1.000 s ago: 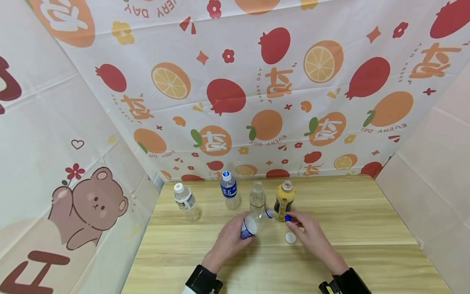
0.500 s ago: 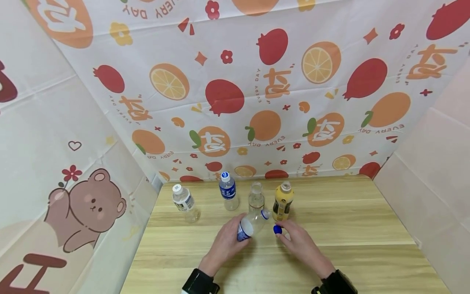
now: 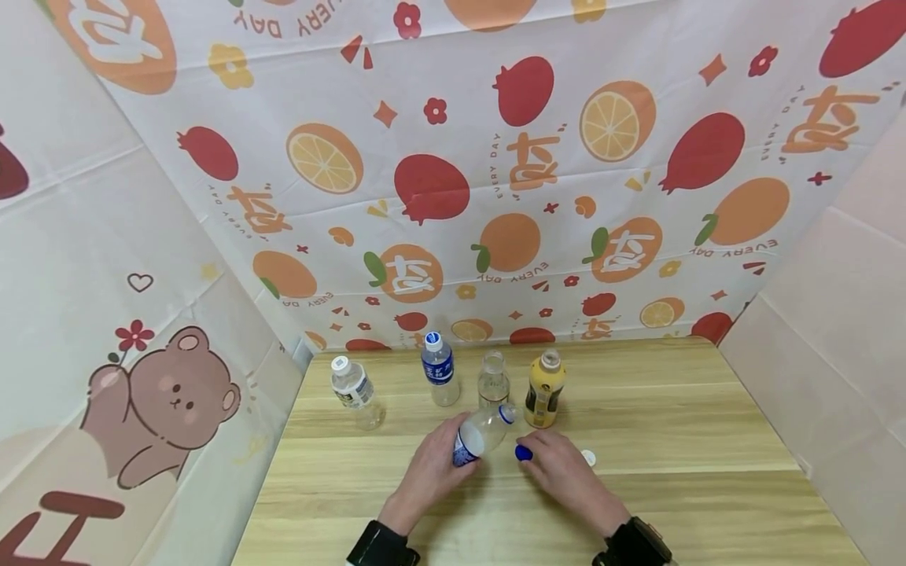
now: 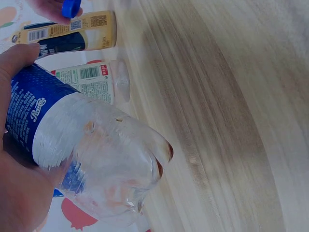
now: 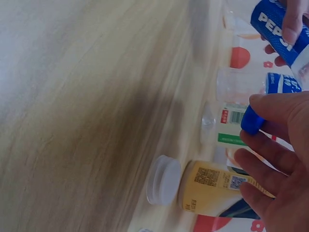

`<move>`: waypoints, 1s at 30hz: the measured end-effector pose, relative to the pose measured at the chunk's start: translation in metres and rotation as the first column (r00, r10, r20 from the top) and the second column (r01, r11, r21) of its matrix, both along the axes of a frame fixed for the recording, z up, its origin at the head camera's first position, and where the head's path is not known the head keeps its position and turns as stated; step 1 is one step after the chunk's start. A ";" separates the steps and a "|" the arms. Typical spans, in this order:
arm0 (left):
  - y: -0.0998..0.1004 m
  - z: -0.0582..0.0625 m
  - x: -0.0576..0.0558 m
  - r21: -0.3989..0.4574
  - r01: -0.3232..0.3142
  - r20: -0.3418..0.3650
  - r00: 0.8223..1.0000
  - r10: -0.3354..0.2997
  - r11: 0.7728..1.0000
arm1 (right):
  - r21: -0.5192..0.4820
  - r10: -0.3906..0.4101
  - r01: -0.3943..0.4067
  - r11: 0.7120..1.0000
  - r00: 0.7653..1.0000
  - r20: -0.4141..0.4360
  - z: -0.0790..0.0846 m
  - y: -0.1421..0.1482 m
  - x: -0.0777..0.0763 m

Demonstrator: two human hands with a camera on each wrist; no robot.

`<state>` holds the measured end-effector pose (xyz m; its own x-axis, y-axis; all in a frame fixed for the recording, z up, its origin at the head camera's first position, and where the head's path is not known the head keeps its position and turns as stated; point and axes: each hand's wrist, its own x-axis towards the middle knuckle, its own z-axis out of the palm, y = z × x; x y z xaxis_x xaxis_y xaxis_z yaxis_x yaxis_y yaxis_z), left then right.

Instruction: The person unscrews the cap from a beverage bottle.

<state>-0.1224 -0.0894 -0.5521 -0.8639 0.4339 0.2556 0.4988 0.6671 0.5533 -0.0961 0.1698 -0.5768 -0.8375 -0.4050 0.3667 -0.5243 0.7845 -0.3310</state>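
My left hand (image 3: 433, 464) grips an uncapped clear Pepsi bottle (image 3: 488, 424) by its blue label (image 4: 38, 101). The bottle leans, with its blue-ringed mouth pointing up and to the right in the head view; a little dark liquid sits in its base. Between thumb and index finger, my right hand (image 3: 562, 472) pinches a blue bottle cap (image 5: 251, 120). That cap is close to the Pepsi bottle's mouth but apart from it. On the table just beyond my right hand lies a white cap (image 3: 589, 457), near an uncapped yellow bottle (image 3: 545, 389).
Behind the Pepsi bottle stands an open clear bottle (image 3: 493, 385) with a printed label. Farther left are a blue-labelled bottle (image 3: 440, 368) and a clear bottle (image 3: 356, 393), both with white-topped caps. A fruit-printed cloth (image 3: 432, 189) hangs behind the wooden table (image 3: 708, 424).
My right hand has carried the blue cap left and toward me, away from the yellow bottle. The Pepsi bottle has shifted slightly left. The white cap shows right of my hand.
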 end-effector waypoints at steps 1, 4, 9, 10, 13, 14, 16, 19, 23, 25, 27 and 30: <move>0.000 0.000 0.000 0.002 -0.001 -0.004 1.000 0.001 1.000 | 0.010 0.000 0.000 1.000 1.000 0.014 -0.001 -0.001 0.000; 0.000 -0.001 -0.001 0.009 0.003 -0.019 1.000 -0.003 1.000 | 0.044 0.003 -0.004 0.999 1.000 0.031 -0.005 -0.004 -0.002; 0.001 -0.002 -0.001 0.019 0.009 -0.021 1.000 -0.008 1.000 | 0.083 0.028 -0.027 0.996 1.000 -0.003 -0.010 -0.008 -0.004; 0.001 -0.002 -0.001 0.020 0.008 -0.019 1.000 -0.008 1.000 | 0.090 0.033 -0.032 0.995 0.999 -0.011 -0.011 -0.009 -0.005; 0.001 -0.002 -0.001 0.018 0.007 -0.017 1.000 -0.006 1.000 | 0.115 0.042 -0.040 0.993 0.999 -0.018 -0.013 -0.011 -0.005; 0.001 -0.002 -0.001 0.017 0.007 -0.017 1.000 -0.006 1.000 | 0.124 0.043 -0.041 0.991 0.999 -0.016 -0.013 -0.012 -0.005; 0.001 -0.001 -0.002 0.014 0.007 -0.018 1.000 -0.006 1.000 | 0.142 0.041 -0.040 0.989 0.999 -0.007 -0.014 -0.013 -0.005; 0.001 0.000 -0.002 0.015 0.004 -0.013 1.000 -0.004 1.000 | 0.167 0.034 -0.036 0.985 0.999 0.015 -0.015 -0.014 -0.005; 0.001 0.001 -0.002 0.023 -0.001 -0.009 1.000 0.001 1.000 | 0.206 0.029 -0.033 0.978 0.999 0.022 -0.017 -0.015 -0.005; 0.001 0.001 -0.002 0.024 -0.003 -0.014 1.000 0.004 1.000 | 0.222 0.030 -0.033 0.974 0.999 0.018 -0.018 -0.015 -0.005; 0.001 0.001 -0.002 0.025 -0.004 -0.020 1.000 0.005 1.000 | 0.231 0.031 -0.033 0.972 0.999 0.015 -0.020 -0.015 -0.006; 0.001 0.001 -0.003 0.025 -0.007 -0.022 1.000 0.008 1.000 | 0.235 0.026 -0.029 0.971 1.000 0.014 -0.022 -0.016 -0.007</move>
<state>-0.1249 -0.0885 -0.5512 -0.8612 0.4205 0.2855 0.5060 0.6571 0.5587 -0.1027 0.1542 -0.5985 -0.8281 -0.5021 0.2492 -0.5444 0.8263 -0.1444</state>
